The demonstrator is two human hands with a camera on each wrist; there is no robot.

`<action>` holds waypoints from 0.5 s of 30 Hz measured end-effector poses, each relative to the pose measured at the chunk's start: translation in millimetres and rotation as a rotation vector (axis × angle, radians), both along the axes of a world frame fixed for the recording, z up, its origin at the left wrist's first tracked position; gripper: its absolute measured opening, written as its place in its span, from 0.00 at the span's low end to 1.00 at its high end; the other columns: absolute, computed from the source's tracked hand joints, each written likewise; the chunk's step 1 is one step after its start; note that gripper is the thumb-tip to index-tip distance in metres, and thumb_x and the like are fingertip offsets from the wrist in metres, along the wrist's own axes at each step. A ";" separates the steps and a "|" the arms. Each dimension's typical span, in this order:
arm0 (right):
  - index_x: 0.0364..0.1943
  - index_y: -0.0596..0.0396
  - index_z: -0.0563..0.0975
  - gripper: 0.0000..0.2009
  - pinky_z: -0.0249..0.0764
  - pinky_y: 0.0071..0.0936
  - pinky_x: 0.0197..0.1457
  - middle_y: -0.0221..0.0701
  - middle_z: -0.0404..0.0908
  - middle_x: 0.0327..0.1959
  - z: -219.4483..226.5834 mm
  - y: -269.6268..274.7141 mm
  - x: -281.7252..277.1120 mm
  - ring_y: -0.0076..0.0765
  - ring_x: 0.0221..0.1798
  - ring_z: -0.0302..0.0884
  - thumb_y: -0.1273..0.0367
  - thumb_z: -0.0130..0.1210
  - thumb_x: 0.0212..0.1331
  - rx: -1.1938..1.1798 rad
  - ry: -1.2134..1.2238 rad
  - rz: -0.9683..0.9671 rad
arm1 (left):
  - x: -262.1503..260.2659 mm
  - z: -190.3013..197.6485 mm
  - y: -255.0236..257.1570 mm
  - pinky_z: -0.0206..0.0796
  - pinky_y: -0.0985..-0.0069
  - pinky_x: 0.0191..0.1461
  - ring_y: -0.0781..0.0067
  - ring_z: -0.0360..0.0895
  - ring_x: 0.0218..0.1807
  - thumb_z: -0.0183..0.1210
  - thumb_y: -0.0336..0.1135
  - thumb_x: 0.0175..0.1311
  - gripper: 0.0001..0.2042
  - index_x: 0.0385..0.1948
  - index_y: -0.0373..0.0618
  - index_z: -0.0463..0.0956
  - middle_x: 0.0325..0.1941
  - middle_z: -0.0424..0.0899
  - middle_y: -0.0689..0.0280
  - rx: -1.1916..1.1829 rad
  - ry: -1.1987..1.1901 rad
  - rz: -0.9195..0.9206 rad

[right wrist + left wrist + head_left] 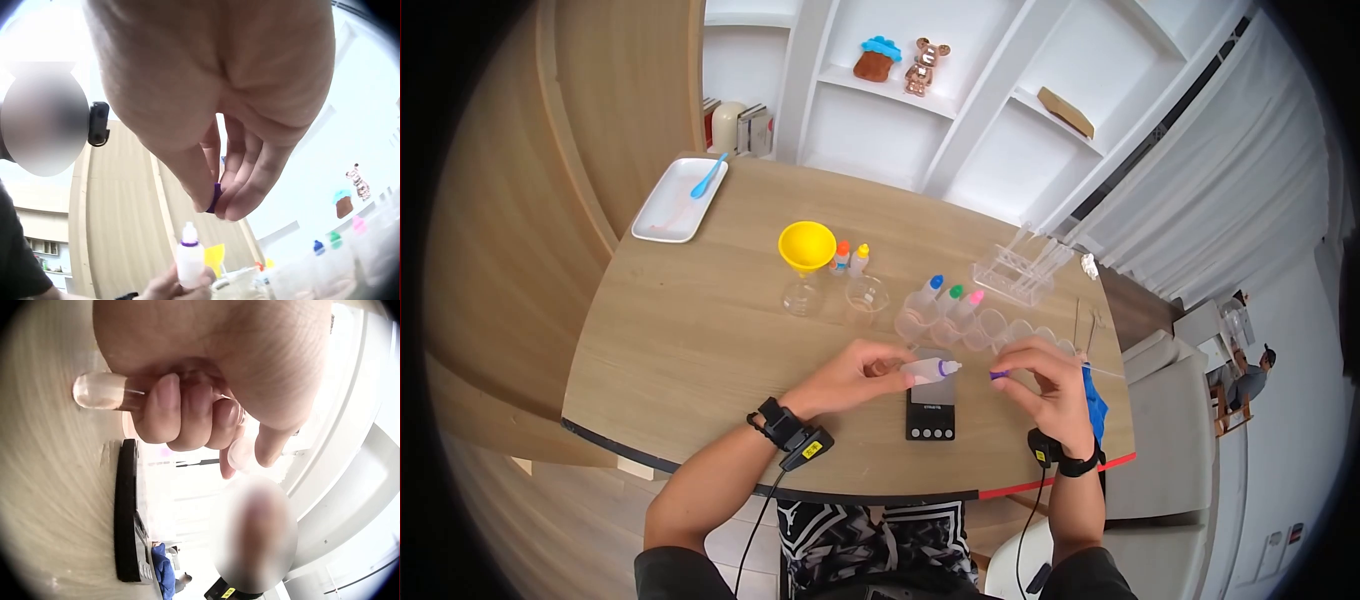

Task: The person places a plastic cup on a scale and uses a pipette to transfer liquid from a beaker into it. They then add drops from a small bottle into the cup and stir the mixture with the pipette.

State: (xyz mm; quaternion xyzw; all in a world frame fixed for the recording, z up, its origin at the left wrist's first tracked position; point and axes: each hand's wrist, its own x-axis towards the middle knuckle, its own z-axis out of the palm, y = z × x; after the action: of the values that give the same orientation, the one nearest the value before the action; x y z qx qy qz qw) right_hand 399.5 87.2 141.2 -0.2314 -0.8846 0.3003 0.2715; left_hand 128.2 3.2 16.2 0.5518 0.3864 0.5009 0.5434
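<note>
My left hand [855,378] holds a translucent white dropper bottle [925,372] with a purple ring, its uncovered nozzle tilted to the right, above a black scale [931,422]. In the left wrist view, the curled fingers [187,415] of that hand also grip a clear round-ended tube [97,390], while the bottle's base [240,454] shows between thumb and forefinger. To the right, my right hand [1048,385] pinches a small purple cap [999,375], apart from the bottle. The right wrist view shows the cap [214,198] between thumb and fingertips.
Behind the scale stand clear cups [915,317] and bottles with blue, green and pink caps. A tube rack [1012,278] is at back right, tools and blue cloth [1095,400] at right. Yellow funnel [807,246], beaker [866,298] and white tray [668,225] lie leftward.
</note>
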 end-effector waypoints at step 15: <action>0.42 0.58 0.85 0.09 0.81 0.36 0.47 0.37 0.86 0.43 15.0 -11.7 -48.2 0.46 0.44 0.86 0.77 0.69 0.57 0.230 -0.133 0.103 | -2.2 0.5 -0.5 0.61 0.80 0.36 0.87 0.66 0.33 0.64 0.46 0.74 0.18 0.53 0.41 0.86 0.34 0.84 0.76 0.045 0.017 -0.019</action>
State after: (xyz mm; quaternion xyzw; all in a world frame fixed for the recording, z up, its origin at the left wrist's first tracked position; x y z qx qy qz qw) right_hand 351.2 75.5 156.2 -0.1723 -0.9400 0.1943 0.2213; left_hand 126.0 2.7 16.7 0.5715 0.3744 0.4997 0.5325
